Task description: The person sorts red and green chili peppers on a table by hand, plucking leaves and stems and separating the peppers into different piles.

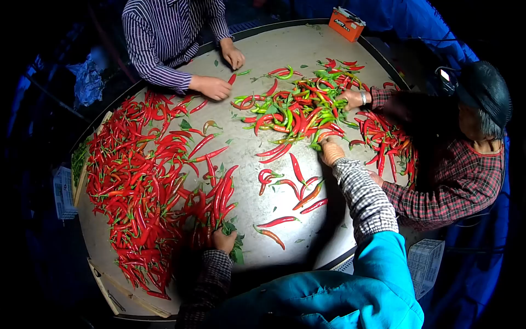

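Close to the near edge of the round table, my left hand is closed round the stems of a bunch of red chilli peppers, with green leaves beside it. My right hand reaches to the lower edge of a mixed pile of red and green peppers. Its fingers are closed on a pepper there. Between my hands lie several loose peppers. A large heap of red peppers spreads over the left side, left of my left hand.
A striped-sleeved person works at the far side, hands over the table. A person in a checked shirt sits at right, near another red pile. An orange box stands at the back rim, a crate below right.
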The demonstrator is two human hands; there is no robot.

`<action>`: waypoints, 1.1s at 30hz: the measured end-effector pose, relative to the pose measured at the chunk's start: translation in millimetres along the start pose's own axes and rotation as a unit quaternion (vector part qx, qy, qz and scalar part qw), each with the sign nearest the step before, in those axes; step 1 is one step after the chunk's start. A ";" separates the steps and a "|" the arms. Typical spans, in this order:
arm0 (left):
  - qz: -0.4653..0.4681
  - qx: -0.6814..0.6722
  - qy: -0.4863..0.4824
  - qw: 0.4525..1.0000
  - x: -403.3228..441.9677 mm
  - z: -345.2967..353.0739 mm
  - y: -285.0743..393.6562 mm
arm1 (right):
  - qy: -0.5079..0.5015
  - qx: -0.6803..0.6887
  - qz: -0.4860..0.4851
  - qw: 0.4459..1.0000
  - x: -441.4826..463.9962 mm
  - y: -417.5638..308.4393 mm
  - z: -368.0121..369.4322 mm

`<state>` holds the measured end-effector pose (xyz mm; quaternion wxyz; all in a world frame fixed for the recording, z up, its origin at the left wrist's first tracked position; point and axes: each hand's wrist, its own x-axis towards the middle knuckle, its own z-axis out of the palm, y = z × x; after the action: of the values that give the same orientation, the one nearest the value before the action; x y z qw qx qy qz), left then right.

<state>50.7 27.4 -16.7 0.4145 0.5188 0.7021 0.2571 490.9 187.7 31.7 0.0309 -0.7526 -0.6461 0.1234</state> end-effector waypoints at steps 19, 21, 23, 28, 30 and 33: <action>0.009 -0.032 -0.023 0.999 0.6 -5.0 6.4 | 0.166 0.060 0.094 0.980 71.9 15.8 -34.0; 0.014 -0.029 -0.022 0.999 -1.1 -4.8 7.0 | 0.124 0.002 0.114 0.986 72.5 10.9 -33.4; 0.024 -0.066 -0.012 0.997 1.7 -0.5 0.6 | 0.060 -0.043 0.138 0.988 70.0 11.1 -31.4; -0.009 -0.040 -0.019 0.999 2.9 -1.8 5.7 | -0.032 0.047 0.162 0.985 24.7 15.8 -27.7; -0.017 -0.033 -0.019 0.999 1.5 -1.1 1.8 | -0.007 0.154 0.217 0.964 1.2 23.0 -32.7; -0.027 -0.024 -0.024 0.999 2.7 -1.2 -0.7 | -0.009 0.450 0.263 0.853 -33.8 46.7 -24.7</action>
<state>49.0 29.8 -17.5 0.4504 0.4952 0.6995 0.2501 536.9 149.7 50.9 0.3269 -0.7971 -0.2977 0.4113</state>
